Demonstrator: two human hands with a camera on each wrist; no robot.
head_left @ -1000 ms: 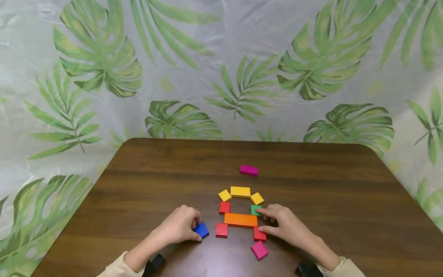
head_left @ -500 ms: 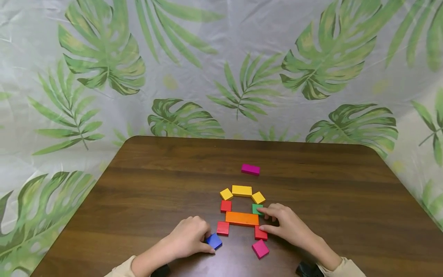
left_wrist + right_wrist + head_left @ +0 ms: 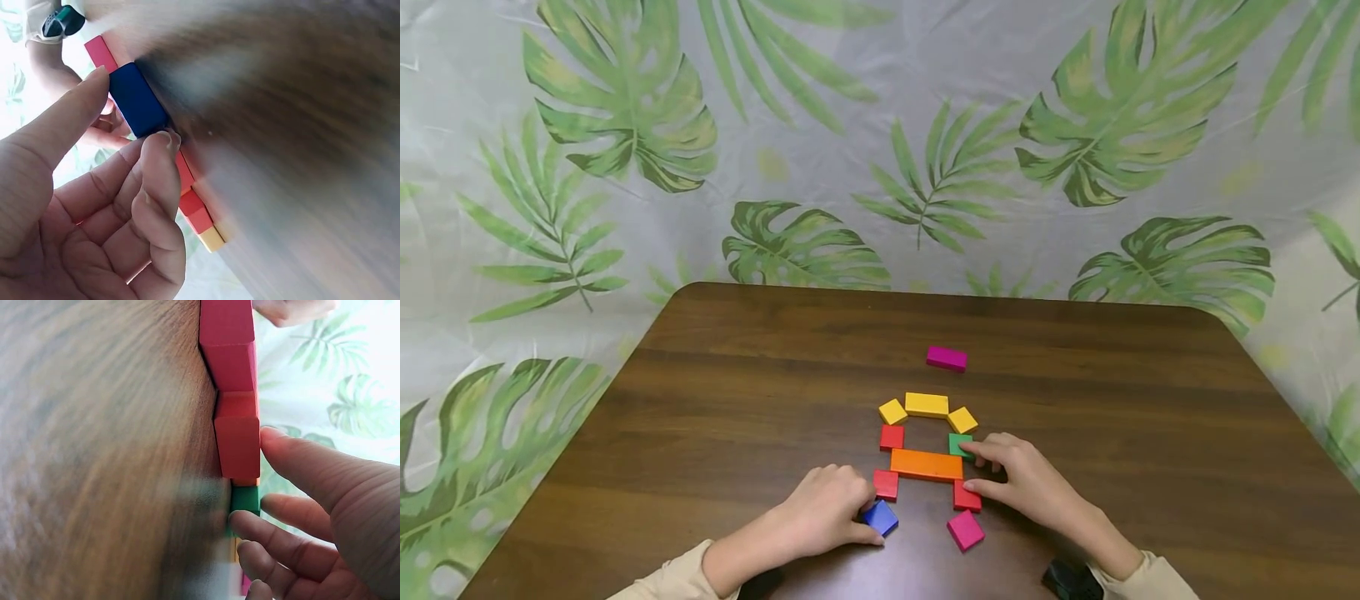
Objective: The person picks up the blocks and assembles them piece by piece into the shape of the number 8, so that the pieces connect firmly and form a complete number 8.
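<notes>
My left hand [image 3: 820,512] pinches a blue block [image 3: 882,517] between thumb and fingers, just below the lower left red block [image 3: 886,484]. The left wrist view shows the thumb at one end of this blue block [image 3: 137,100] and fingertips at the other. My right hand [image 3: 1030,475] rests over the figure's right side, its thumb touching the lower right red block [image 3: 967,497] and a finger on the green block [image 3: 958,443]. Between the two sides lies a long orange block [image 3: 927,465]. A tilted pink block [image 3: 966,531] sits below the right red one.
Above the orange block are another red block [image 3: 892,437], a yellow bar [image 3: 927,405] and two tilted yellow blocks, one on the left [image 3: 892,412], one on the right [image 3: 962,420]. A magenta block [image 3: 947,358] lies apart, farther back on the brown table [image 3: 737,375].
My left hand has carried the blue block rightward and a little nearer, from left of the figure to below the left red block. My right hand keeps its place on the blocks.
</notes>
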